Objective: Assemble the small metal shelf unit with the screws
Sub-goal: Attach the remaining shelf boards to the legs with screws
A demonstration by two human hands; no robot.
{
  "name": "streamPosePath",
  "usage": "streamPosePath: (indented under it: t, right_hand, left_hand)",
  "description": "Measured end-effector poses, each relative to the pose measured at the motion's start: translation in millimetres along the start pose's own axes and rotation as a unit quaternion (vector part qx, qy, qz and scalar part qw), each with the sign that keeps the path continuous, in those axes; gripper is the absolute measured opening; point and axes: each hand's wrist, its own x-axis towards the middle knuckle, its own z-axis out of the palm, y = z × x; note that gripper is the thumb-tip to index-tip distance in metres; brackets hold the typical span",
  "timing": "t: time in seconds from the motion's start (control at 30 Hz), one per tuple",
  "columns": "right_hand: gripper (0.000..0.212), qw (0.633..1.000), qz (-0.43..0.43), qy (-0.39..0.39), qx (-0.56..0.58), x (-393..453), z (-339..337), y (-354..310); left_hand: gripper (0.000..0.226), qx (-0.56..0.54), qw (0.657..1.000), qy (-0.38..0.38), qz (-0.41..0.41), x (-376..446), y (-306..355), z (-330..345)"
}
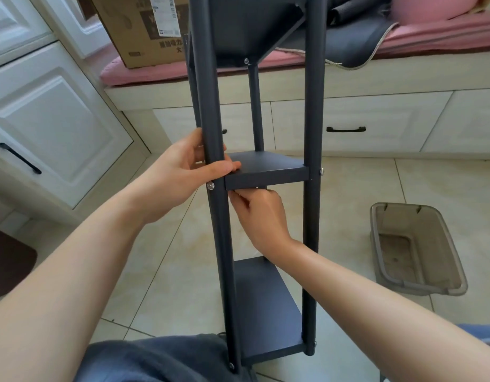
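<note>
The shelf unit (265, 172) stood tilted toward the person, its foot end low by their lap over the tiled floor (362, 188), its top end up near the cushioned window bench (348, 78). Three dark shelves sat between four slim posts, and the middle shelf (265, 168) was the one being worked on.

The left hand (183, 172) was wrapped round the near left post (213, 150), thumb lying across onto the corner of the middle shelf, just above a silver screw (210, 185) standing proud of the post. The right hand (259, 213) reached up under that shelf with fingers curled and pinched at its underside; whatever it gripped there, a nut perhaps, was hidden, so I could not tell.

To my eye the frame looked light and stiff: thin painted tube and sheet, easily steadied by one hand. The paint looked smooth, likely slippery. With that screw unseated the corner would probably rack or wobble, so a hold on the post right beside the joint seemed best. The shelf edges looked thin and square, less kind to fingers.

A grey plastic bin (417, 249) sat on the floor to the right, well apart, and a cardboard box (139, 31) rested on the bench
</note>
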Motion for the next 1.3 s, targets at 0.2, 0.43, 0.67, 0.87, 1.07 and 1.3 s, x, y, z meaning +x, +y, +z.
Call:
streamPosePath:
  t: [0.2,0.43,0.67,0.87,1.07,1.3]
  right_hand:
    - [0.020,1.000,0.005,0.014,0.006,4.0,8.5,1.7]
    - [0.020,0.999,0.013,-0.036,-0.007,-2.4,7.8,-5.0]
    - [0.028,0.985,0.024,-0.144,-0.092,-17.5,-23.8,-12.8]
    - [0.033,0.970,0.023,-0.180,-0.161,-18.6,-38.0,-22.6]
    - [0.032,0.971,0.024,-0.162,-0.172,-16.4,-43.3,-25.2]
    - [0.031,0.973,0.014,-0.147,-0.178,-14.4,-40.9,-20.1]
  left_hand:
    - [0.046,-0.008,1.000,-0.002,0.002,2.8,0.1,0.7]
    - [0.044,-0.010,1.000,0.006,-0.003,4.2,-2.4,-1.9]
    - [0.051,0.023,0.999,0.013,-0.024,4.0,-2.1,-2.9]
    - [0.045,0.035,0.999,0.011,-0.031,-1.5,0.9,-2.2]
    - [0.057,0.050,0.998,0.017,-0.030,-4.3,3.4,0.0]
    - [0.045,0.050,0.998,0.017,-0.034,-3.3,2.3,-1.4]
